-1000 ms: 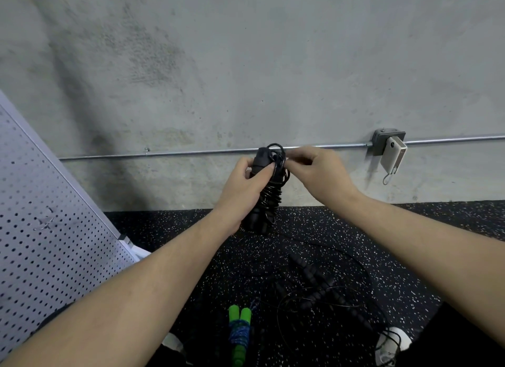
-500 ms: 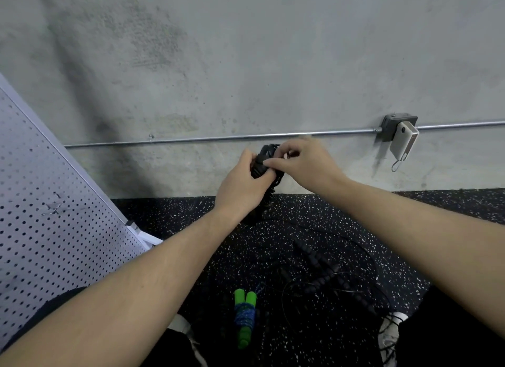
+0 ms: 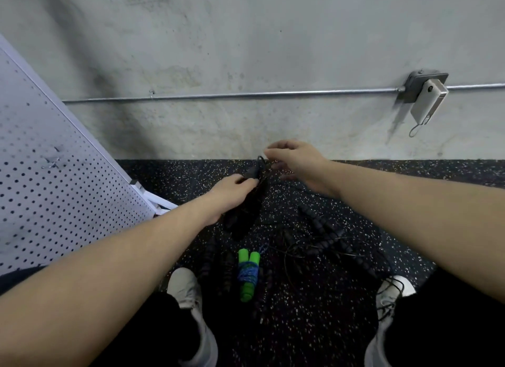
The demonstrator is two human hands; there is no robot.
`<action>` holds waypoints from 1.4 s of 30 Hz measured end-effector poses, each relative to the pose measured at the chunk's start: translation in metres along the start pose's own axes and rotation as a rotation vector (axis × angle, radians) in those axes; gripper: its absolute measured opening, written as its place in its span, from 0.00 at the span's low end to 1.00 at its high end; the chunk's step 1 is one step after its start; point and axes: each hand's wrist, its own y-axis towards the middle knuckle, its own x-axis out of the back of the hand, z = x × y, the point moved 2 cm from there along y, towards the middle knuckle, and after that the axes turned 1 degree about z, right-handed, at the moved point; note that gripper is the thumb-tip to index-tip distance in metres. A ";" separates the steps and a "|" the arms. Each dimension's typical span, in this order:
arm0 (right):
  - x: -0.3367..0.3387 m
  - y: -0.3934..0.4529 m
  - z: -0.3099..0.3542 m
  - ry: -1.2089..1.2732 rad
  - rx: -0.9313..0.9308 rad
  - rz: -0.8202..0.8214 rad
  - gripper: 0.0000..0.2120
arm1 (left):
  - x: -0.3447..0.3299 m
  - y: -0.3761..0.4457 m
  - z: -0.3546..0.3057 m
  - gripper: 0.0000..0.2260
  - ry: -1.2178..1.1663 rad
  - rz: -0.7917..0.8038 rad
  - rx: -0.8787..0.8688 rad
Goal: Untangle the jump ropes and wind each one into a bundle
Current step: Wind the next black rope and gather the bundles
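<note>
Motion blurred the right hand [image 3: 296, 161], hiding whether it touched the black rope bundle [image 3: 247, 202]; the left hand [image 3: 228, 194] hid part.
</note>
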 end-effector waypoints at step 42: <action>0.131 0.107 -0.325 -0.746 -0.503 0.055 0.38 | -0.231 0.231 0.091 0.07 0.587 0.394 -0.078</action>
